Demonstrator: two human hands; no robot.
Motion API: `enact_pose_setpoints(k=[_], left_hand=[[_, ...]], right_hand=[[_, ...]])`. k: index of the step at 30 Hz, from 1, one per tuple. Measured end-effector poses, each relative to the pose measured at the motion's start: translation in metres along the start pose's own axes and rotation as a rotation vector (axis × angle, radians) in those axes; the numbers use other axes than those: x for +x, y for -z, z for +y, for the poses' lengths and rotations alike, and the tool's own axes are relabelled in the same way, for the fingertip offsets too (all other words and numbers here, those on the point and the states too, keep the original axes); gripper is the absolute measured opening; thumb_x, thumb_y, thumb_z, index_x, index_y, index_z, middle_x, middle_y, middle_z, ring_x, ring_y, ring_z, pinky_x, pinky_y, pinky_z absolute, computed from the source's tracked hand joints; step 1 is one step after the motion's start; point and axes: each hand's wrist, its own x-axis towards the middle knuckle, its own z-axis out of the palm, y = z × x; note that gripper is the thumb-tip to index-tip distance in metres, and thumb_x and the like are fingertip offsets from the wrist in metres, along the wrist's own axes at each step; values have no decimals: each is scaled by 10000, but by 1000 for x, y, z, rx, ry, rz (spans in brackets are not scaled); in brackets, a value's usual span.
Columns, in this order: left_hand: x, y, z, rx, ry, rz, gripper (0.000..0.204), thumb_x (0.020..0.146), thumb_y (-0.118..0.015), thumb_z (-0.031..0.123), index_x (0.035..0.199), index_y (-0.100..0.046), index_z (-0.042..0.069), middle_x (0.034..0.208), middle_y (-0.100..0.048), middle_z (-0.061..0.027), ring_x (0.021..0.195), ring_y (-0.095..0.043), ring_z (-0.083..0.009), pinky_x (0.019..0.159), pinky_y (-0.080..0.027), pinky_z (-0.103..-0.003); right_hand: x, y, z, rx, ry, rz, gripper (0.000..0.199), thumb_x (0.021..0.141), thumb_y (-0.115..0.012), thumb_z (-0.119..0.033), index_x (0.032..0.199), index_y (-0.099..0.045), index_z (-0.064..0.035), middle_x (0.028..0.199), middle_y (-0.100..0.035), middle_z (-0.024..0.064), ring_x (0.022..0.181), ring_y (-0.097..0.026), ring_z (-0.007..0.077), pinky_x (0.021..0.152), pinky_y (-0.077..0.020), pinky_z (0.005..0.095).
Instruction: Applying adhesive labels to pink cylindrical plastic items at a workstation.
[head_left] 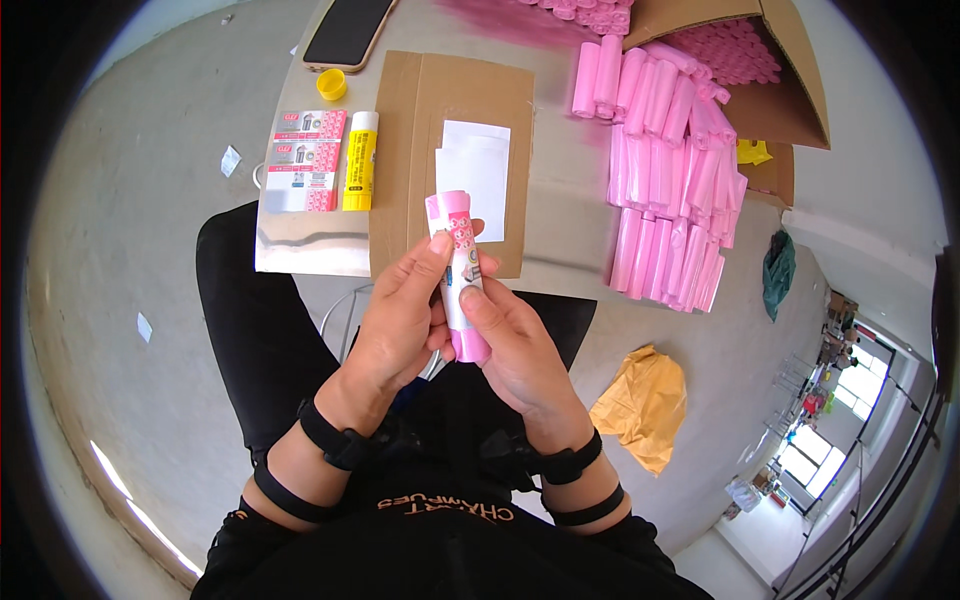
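Between both hands, above the table's near edge, is a pink roll of plastic bags with a printed paper label around its middle. My left hand grips its left side, thumb on the label near the upper end. From the right, my right hand holds it with the thumb pressed on the label lower down. Beyond the roll, white paper slips lie on a flat cardboard piece. Left of the cardboard are an uncapped yellow glue stick and a set of printed labels.
Many pink rolls are piled on the table's right side, before an open cardboard box holding more. A yellow cap and a phone lie at the back left. A yellow-orange bag is on the floor at right.
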Motion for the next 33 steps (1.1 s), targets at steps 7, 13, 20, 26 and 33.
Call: enact_pose_setpoints(k=[7, 13, 20, 26, 33], left_hand=[[2, 10, -3, 6, -12, -37, 464, 981, -348, 366, 1270, -434, 13, 973, -624, -76, 486, -538, -74, 329, -380, -165], [-6, 8, 12, -59, -101, -155, 468, 976, -366, 302, 1303, -374, -33, 1152, -556, -157, 961, -574, -213, 828, -482, -358], [-56, 17, 34, 201, -115, -299, 651, 798, -640, 399, 1244, -428, -25, 1180, -532, -199, 1115, -538, -262, 959, -419, -411], [-82, -19, 31, 414, 32, -404, 502, 919, -507, 362, 1205, -369, -26, 1041, -583, -164, 924, -630, -225, 834, -503, -320], [-106, -33, 26, 633, 58, -374, 412, 968, -419, 301, 1210, -365, -29, 899, -584, -114, 778, -637, -168, 717, -519, -267]], right_hand=[[-2, -3, -2, 1, -2, -37, 396, 968, -439, -243, 1255, -406, 27, 940, -556, 53, 819, -567, 89, 695, -474, 208], [-11, 7, -15, 78, 19, -151, 398, 928, -498, -181, 1252, -402, 30, 930, -567, 75, 839, -579, 111, 678, -472, 210], [-38, 13, -39, -160, 366, 66, 459, 829, -655, -94, 1227, -441, -12, 948, -576, 73, 775, -586, 103, 613, -451, 209], [-58, 5, -40, -233, 403, -79, 533, 879, -603, -179, 1345, -383, -41, 960, -523, 18, 801, -508, 73, 624, -392, 203], [-84, -12, -28, -341, 518, -29, 490, 938, -478, -163, 1390, -328, -48, 1167, -469, 51, 960, -466, 101, 808, -408, 243]])
